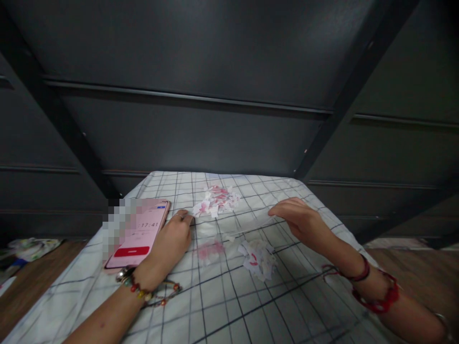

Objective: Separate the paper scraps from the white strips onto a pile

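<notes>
Between my two hands lies a thin, see-through plastic film (247,228), hard to make out against the cloth, with a faint pink patch (211,250) at its near left. My right hand (297,217) is closed, thumb and fingers pinching the film's right end just above the cloth. At the other end, my left hand (177,234) rests by the phone with curled fingers at the film's left edge; its fingertips are partly hidden. Beyond the film sits a heap of torn white and pink paper scraps (217,199). Nearer me is a second heap of white scraps (258,260) with a red mark.
A pink-edged phone (132,251) showing a timer lies left of my left hand, its upper part pixelated. White checked cloth (229,317) covers the table. Dark panels (201,134) rise behind it. Wooden floor (423,272) shows at both sides, with a plastic bag (36,249) at left.
</notes>
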`<move>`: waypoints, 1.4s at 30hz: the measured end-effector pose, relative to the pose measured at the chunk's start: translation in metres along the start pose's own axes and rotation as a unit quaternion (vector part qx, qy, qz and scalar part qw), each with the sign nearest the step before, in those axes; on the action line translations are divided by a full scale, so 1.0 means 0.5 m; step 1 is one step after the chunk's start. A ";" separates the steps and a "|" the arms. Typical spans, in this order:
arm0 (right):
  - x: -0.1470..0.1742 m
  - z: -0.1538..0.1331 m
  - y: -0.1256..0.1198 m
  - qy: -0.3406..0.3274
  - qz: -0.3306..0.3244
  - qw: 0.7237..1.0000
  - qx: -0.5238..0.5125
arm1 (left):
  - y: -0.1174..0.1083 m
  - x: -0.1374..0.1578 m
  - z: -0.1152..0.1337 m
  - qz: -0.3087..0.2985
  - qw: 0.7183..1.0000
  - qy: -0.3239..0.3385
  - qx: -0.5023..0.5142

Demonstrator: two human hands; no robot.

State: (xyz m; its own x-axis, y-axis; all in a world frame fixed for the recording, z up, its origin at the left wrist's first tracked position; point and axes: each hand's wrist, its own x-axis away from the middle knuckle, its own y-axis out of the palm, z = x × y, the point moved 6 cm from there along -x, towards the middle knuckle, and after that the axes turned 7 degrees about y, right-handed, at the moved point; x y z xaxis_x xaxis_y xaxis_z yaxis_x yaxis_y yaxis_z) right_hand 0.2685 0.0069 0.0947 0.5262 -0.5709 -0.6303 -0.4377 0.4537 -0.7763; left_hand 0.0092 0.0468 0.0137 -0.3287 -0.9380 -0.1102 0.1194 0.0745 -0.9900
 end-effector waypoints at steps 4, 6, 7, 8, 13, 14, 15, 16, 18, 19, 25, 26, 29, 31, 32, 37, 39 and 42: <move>0.005 0.008 -0.003 0.002 -0.046 0.999 -0.026 | -0.001 0.002 0.001 0.002 1.000 -0.003 -0.003; 0.014 0.017 -0.018 -0.001 -0.058 0.998 -0.039 | -0.002 0.002 0.002 0.000 1.000 -0.004 -0.003; 0.018 0.020 -0.027 -0.005 -0.055 0.998 -0.042 | -0.002 0.002 0.003 -0.002 1.000 -0.003 -0.002; 0.020 0.023 -0.033 -0.007 -0.052 0.998 -0.041 | -0.002 0.002 0.004 -0.002 1.000 -0.001 0.000; 0.002 0.016 -0.029 -0.001 -0.029 0.999 -0.032 | -0.004 0.001 0.001 0.002 1.000 -0.006 0.000; -0.004 0.010 -0.022 -0.006 -0.037 0.999 -0.035 | -0.003 0.001 0.000 0.001 1.000 -0.008 0.000; -0.009 0.006 -0.016 -0.009 -0.051 0.998 -0.041 | -0.003 0.001 -0.001 0.000 1.000 -0.009 0.000; -0.012 0.002 -0.011 -0.012 -0.067 0.997 -0.047 | -0.003 0.002 -0.002 0.000 1.000 -0.008 0.002; -0.014 0.002 -0.008 -0.009 -0.090 0.994 -0.055 | -0.003 0.003 -0.003 0.006 1.000 -0.007 0.006; -0.014 0.004 -0.009 -0.006 -0.092 0.994 -0.056 | -0.004 0.003 -0.003 0.010 1.000 -0.005 0.007; -0.040 0.007 -0.007 -0.010 0.013 1.000 -0.005 | 0.002 0.000 -0.010 0.036 0.999 -0.011 -0.003; -0.051 0.003 0.002 -0.011 0.028 1.000 0.007 | 0.003 0.000 -0.012 0.041 0.999 -0.015 -0.008; -0.093 -0.020 0.040 -0.016 0.036 0.998 0.053 | 0.006 0.002 -0.014 0.049 0.998 -0.020 -0.023; -0.122 -0.044 0.066 -0.031 0.024 0.997 0.071 | 0.008 0.003 -0.014 0.049 0.998 -0.021 -0.028; -0.136 -0.057 0.079 -0.036 0.012 0.996 0.081 | 0.008 0.004 -0.013 0.050 0.998 -0.023 -0.030; -0.188 -0.113 0.130 -0.053 -0.071 0.988 0.128 | 0.008 0.007 -0.012 0.047 0.998 -0.031 -0.040; -0.199 -0.129 0.138 -0.058 -0.084 0.986 0.134 | 0.010 0.008 -0.012 0.043 0.998 -0.032 -0.044; -0.203 -0.142 0.137 -0.068 -0.091 0.985 0.131 | 0.014 0.008 -0.014 0.039 0.997 -0.035 -0.047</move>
State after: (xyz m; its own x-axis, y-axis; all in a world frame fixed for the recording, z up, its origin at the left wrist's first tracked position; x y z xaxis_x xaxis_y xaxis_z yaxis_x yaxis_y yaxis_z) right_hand 0.1333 0.0476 0.1063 0.6796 -0.5697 -0.4622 -0.1328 0.5241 -0.8413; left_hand 0.0020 0.0457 0.0056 -0.2551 -0.9492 -0.1843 0.0518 0.1769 -0.9829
